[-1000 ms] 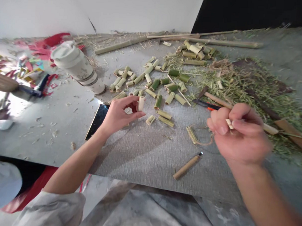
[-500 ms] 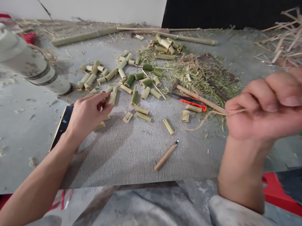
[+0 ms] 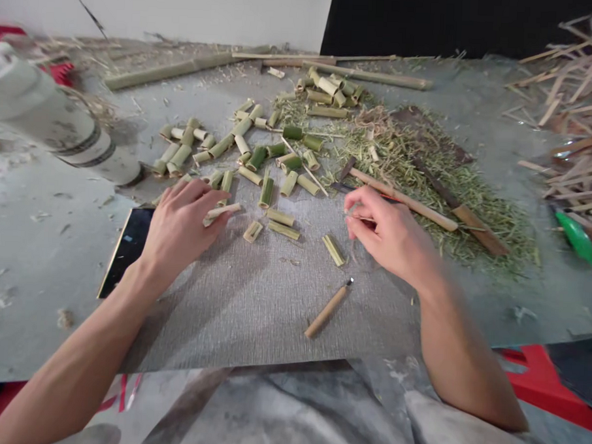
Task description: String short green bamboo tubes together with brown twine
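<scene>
Where it was raised near the right edge of the view a moment ago, the bare right hand [image 3: 391, 233] is now low over the grey, textured tabletop [image 3: 252, 318], beyond and to the right of the carving tool with a slim wooden handle [image 3: 325, 311]. That brings both hands back around the same working area. Its fingers curl close together by a thin, pale strand [image 3: 363, 218], though I cannot tell whether they grip it. Beyond and left of the carving tool, the bare left hand [image 3: 178, 223] pinches a short, slim, pale bamboo piece [image 3: 226, 210] between thumb and fingers; it lies nearly level, smooth and straight, partly hidden by the hand. Between the hands, beyond the tool, sit a short, pale-green bamboo piece with a slot [image 3: 253, 231] and a ridged, yellow-green bamboo piece [image 3: 333, 250], its length tilted towards the tool's metal tip.
</scene>
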The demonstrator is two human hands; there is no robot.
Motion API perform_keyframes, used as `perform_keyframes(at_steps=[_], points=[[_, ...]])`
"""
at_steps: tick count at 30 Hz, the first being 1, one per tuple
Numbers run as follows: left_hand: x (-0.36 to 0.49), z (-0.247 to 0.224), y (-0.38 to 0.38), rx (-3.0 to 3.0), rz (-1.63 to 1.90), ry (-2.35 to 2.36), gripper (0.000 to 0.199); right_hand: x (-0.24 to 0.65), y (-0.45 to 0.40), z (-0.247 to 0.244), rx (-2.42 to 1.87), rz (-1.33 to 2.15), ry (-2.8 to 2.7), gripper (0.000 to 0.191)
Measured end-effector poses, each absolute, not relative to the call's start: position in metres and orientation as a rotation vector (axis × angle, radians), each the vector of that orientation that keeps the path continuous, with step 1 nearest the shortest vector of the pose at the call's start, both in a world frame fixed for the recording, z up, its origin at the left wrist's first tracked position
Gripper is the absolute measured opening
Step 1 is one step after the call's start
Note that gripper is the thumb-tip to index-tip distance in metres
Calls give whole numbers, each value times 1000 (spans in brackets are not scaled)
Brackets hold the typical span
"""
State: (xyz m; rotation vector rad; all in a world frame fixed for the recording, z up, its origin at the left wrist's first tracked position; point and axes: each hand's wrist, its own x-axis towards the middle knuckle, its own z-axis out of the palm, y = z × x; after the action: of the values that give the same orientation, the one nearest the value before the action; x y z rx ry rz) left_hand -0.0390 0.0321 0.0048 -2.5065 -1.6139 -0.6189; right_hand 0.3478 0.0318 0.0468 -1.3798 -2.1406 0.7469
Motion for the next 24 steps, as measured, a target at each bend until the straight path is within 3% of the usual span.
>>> perform_keyframes(at_steps=[4,13,15,18,21,24], points=[[-25,13,24,-2687,-618,-1459,25,341,30,48,-1473,692,-2400,18],[-23,5,26,-2788,-655,-1326,20,330,28,37,-1720,716,-2472,12],[-22,6,25,-2784,-719,-1294,19,332,30,35,-1663,881,-2284,8],[-12,10,17,-2783,-950,-1229,21,325,29,31,-1414,1374,-1824,28],[7,13,1,-2898,-1198,-1237,46,308,23,22,-1169,1730,-1408,39],[25,13,-13,-3009,-1298,-1291,67,293,16,14,-1066,1877,-1253,39]])
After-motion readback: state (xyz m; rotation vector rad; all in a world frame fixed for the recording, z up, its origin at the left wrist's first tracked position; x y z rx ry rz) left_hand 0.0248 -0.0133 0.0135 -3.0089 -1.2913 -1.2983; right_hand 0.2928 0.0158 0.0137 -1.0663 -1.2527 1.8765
